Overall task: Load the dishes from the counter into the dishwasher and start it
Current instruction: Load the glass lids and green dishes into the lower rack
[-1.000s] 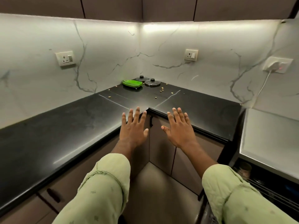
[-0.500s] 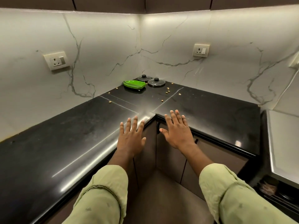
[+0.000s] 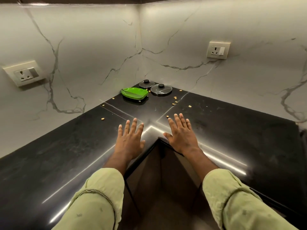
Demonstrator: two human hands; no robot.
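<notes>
A stack of green plates (image 3: 134, 94) lies in the far corner of the black counter (image 3: 66, 146). Two round glass lids with black knobs sit beside it: one (image 3: 161, 89) to its right, another (image 3: 146, 84) behind. My left hand (image 3: 130, 141) and my right hand (image 3: 181, 134) are stretched forward over the counter's inner corner, palms down, fingers straight and spread, holding nothing. Both hands are well short of the plates. The dishwasher is out of view.
Small yellowish crumbs (image 3: 174, 102) are scattered over the counter near the plates and lids. Marble walls close the corner, with a socket on the left wall (image 3: 25, 74) and one on the right wall (image 3: 218, 50). Dark cabinet doors (image 3: 159, 180) stand below the inner corner.
The view has moved forward and tilted down toward the corner. Both hands have advanced from in front of the cabinet to above the counter. The dishwasher at the right has left the view.
</notes>
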